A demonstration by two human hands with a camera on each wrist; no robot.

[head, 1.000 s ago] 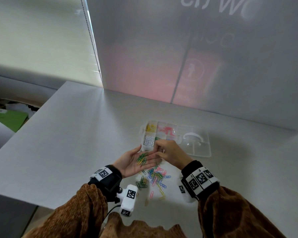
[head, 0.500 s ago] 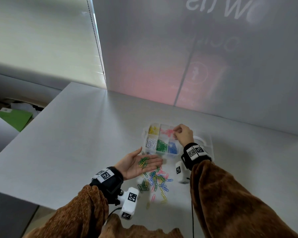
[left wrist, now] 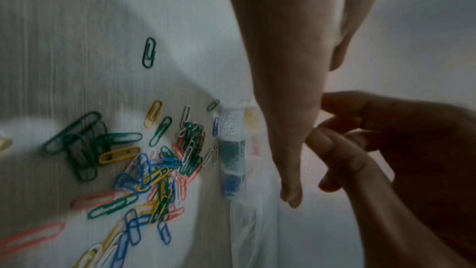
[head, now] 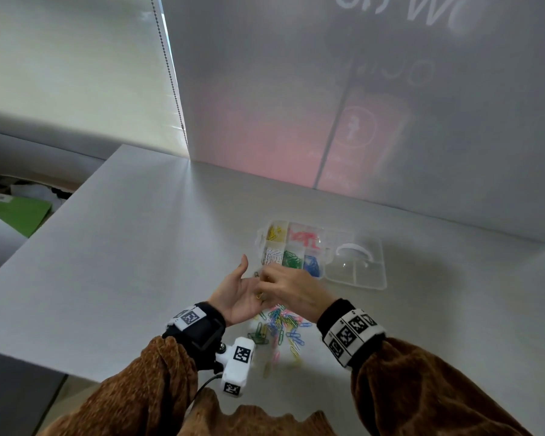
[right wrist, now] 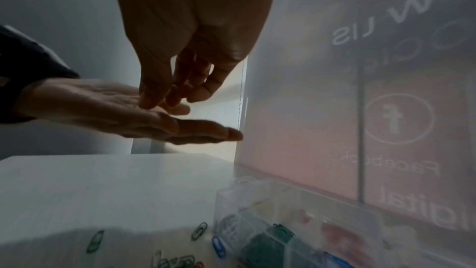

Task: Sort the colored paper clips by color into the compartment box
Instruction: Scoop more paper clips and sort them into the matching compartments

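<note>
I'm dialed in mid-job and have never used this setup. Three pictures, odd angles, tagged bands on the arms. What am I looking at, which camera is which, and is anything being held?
No machine here: a person works bare-handed, with cameras strapped on. The big picture comes from a head camera looking down; the other two come from wrist cameras looking along each hand. The tagged bands are the wrist mounts.

On the white table lies a loose heap of coloured paper clips, and behind it a clear compartment box, lid open, already holding yellow, red, white, green and blue clips in separate cells.

The left hand is held flat, palm up, as a tray. The right hand reaches down onto that palm with its fingertips bunched, apparently picking a clip. Whether one is pinched yet cannot be seen.
</note>
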